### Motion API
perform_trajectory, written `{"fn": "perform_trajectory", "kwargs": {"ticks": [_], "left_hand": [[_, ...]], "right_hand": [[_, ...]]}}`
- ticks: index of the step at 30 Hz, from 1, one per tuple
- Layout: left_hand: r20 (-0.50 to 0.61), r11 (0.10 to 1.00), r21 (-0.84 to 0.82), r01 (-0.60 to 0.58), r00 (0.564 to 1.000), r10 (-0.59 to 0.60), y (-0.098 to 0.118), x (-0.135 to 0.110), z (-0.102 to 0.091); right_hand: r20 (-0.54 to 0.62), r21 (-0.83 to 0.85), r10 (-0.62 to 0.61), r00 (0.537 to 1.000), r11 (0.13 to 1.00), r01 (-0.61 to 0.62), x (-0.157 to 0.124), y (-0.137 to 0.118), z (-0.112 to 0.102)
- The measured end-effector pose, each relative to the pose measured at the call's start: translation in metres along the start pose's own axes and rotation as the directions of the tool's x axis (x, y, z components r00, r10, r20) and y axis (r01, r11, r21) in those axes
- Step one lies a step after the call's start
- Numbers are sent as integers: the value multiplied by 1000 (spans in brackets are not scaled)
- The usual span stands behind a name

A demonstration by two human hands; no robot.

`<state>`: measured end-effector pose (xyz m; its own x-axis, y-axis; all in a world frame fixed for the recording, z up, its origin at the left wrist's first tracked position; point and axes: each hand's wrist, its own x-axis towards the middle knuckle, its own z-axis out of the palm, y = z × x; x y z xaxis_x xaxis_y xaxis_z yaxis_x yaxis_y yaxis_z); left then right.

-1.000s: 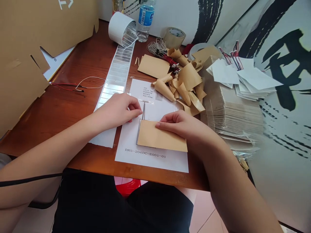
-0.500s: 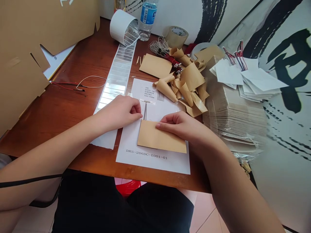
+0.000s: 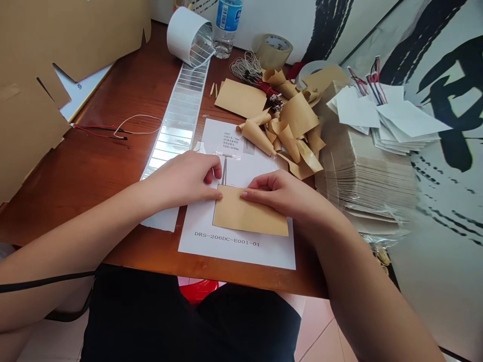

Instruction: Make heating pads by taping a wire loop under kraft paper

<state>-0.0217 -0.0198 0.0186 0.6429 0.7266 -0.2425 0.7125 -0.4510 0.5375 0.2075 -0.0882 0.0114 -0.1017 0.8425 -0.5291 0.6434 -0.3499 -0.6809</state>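
Observation:
A rectangular piece of brown kraft paper [image 3: 252,213] lies over a white printed sheet [image 3: 211,247] near the table's front edge. My right hand [image 3: 277,193] grips its upper edge, thumb on top and the other fingers bent behind. My left hand [image 3: 188,176] is at the paper's upper left corner. Its thumb tip touches that corner while the index finger curves above, with a gap between them. Two thin dark strands [image 3: 225,171] run up the sheet from behind the kraft paper to a strip of clear tape [image 3: 228,156].
A label strip [image 3: 181,113] unrolls from its roll [image 3: 183,36] on the left, near a loose wire [image 3: 138,116]. Curled kraft pieces [image 3: 290,125], wire bundles [image 3: 247,68], tape [image 3: 274,52] and a bottle [image 3: 226,30] stand behind. Stacked cards [image 3: 381,186] are right, a carton [image 3: 86,37] left.
My left thumb and index finger have parted, and the thumb has come down onto the kraft paper's corner. My right hand keeps its grip. The view has shifted slightly.

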Motion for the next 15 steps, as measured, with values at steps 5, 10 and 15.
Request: {"fn": "perform_trajectory", "kwargs": {"ticks": [5,10,15], "left_hand": [[10,1000,12,16,1000,-16,0,0,0],[17,1000,3,22,1000,-22,1,1,-1],[22,1000,-14,24,999,-24,2,1,-2]], "right_hand": [[0,-8,5,1000,1000,-5,0,-1,-1],[5,3,14,1000,1000,-14,0,-1,0],[10,11,35,999,999,-35,-1,-3,1]]}}
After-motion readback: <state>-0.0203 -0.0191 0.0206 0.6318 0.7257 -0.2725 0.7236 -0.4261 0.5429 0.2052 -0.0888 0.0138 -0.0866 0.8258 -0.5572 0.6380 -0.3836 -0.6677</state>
